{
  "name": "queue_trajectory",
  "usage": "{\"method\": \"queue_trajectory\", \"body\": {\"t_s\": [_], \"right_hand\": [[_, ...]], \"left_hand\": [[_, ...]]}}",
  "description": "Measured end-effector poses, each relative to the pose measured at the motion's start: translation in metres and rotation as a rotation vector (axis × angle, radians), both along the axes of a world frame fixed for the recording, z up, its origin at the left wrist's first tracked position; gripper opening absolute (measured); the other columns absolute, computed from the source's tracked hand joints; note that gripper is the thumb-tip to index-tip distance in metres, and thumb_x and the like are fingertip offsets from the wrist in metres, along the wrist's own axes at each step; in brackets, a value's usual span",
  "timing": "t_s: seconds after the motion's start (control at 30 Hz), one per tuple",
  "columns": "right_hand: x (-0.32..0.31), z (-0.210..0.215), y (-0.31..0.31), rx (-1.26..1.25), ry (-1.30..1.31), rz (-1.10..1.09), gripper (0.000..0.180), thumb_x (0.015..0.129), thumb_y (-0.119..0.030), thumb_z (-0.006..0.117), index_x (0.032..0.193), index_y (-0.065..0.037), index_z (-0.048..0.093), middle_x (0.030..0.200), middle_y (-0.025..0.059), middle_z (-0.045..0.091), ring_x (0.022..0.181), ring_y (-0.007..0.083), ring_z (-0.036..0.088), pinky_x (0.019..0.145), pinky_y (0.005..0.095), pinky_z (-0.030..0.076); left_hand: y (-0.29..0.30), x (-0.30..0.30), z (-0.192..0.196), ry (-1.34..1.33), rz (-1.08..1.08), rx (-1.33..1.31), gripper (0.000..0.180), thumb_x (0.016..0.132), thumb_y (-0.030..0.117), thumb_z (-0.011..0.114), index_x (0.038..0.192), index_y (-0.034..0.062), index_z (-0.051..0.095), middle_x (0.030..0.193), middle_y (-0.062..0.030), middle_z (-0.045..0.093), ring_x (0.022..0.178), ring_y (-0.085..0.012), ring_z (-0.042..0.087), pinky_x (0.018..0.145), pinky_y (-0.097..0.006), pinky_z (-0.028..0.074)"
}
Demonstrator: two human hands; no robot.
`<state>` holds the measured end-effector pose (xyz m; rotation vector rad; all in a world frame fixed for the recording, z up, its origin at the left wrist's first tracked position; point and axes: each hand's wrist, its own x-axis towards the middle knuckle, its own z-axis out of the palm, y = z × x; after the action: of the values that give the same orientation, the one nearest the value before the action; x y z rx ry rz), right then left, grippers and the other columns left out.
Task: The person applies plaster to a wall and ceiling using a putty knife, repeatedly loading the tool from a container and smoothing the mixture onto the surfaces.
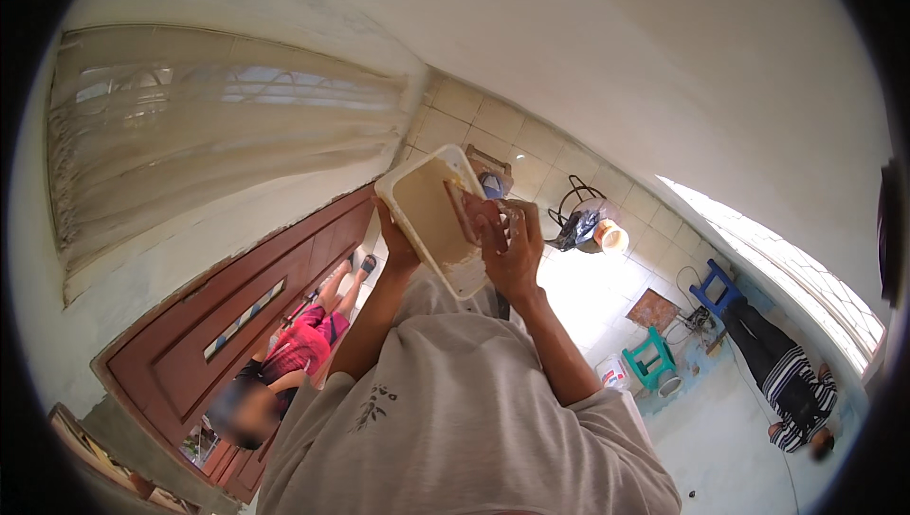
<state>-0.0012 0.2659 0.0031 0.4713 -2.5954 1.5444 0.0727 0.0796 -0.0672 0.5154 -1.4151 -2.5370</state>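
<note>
My left hand (pixel 395 238) grips a pale rectangular plastic tub (pixel 420 200) by its left side, with the fingers mostly hidden beneath it. Beige smears coat the tub's inside. Closed in my right hand (pixel 515 251) is a flat reddish-brown scraper (pixel 461 213), its long edge at the tub's inside. Whitish residue marks the right fingers. Whether the scraper touches the tub's bottom I cannot tell.
A person in pink (pixel 308 344) is by the brown door (pixel 190 363); another (pixel 791 377) sits on a blue stool (pixel 716 287) at right. On the tiled floor stand a bucket (pixel 611 237), a black bag (pixel 575 229) and a green stool (pixel 650 360). A curtain (pixel 227 126) covers the left window.
</note>
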Motion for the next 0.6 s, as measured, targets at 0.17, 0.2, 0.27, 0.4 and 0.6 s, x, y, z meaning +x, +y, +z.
{"method": "queue_trajectory", "body": {"t_s": [0.17, 0.2, 0.27, 0.4, 0.6], "right_hand": [[0.022, -0.053, -0.004, -0.025, -0.254, -0.007, 0.036, 0.085, -0.004, 0.072, 0.116, 0.003, 0.056, 0.099, 0.0202, 0.057, 0.08, 0.0384, 0.06, 0.066, 0.0447, 0.05], [0.027, -0.067, -0.005, -0.015, -0.282, 0.025, 0.036, 0.085, -0.004, 0.072, 0.116, 0.003, 0.055, 0.1, 0.0218, 0.056, 0.082, 0.0411, 0.059, 0.067, 0.0464, 0.05], [0.035, -0.078, -0.007, -0.042, -0.392, 0.091, 0.031, 0.087, -0.004, 0.069, 0.113, 0.005, 0.055, 0.103, 0.0243, 0.054, 0.088, 0.0449, 0.058, 0.072, 0.0494, 0.049], [0.07, -0.141, -0.012, -0.063, -0.522, 0.178, 0.036, 0.087, -0.001, 0.065, 0.12, 0.007, 0.052, 0.106, 0.025, 0.055, 0.092, 0.0469, 0.058, 0.077, 0.0515, 0.048], [0.124, -0.258, -0.025, -0.002, -0.477, 0.121, 0.029, 0.089, -0.001, 0.062, 0.115, 0.008, 0.053, 0.101, 0.0267, 0.056, 0.09, 0.0485, 0.057, 0.076, 0.0524, 0.048]], "left_hand": [[-0.005, 0.028, -0.036, -0.337, 0.002, -0.024, 0.087, 0.095, 0.078, 0.029, 0.15, 0.0121, 0.043, 0.144, -0.0115, 0.054, 0.128, -0.028, 0.055, 0.108, -0.043, 0.046], [-0.009, 0.035, -0.049, -0.357, 0.014, 0.24, 0.086, 0.095, 0.077, 0.029, 0.149, 0.0117, 0.044, 0.143, -0.0114, 0.055, 0.127, -0.0268, 0.056, 0.107, -0.042, 0.047], [-0.018, 0.057, -0.082, -0.39, 0.034, 0.504, 0.084, 0.096, 0.076, 0.029, 0.147, 0.0113, 0.045, 0.141, -0.0113, 0.056, 0.125, -0.0256, 0.057, 0.107, -0.041, 0.048], [-0.034, 0.091, -0.154, -0.541, 0.099, 0.52, 0.076, 0.099, 0.071, 0.033, 0.14, 0.0095, 0.051, 0.128, -0.0091, 0.063, 0.113, -0.021, 0.064, 0.099, -0.036, 0.052], [-0.042, 0.104, -0.226, -0.626, -0.079, 0.46, 0.078, 0.099, 0.072, 0.033, 0.142, 0.0095, 0.051, 0.127, -0.0096, 0.064, 0.114, -0.0231, 0.064, 0.099, -0.037, 0.053]]}}
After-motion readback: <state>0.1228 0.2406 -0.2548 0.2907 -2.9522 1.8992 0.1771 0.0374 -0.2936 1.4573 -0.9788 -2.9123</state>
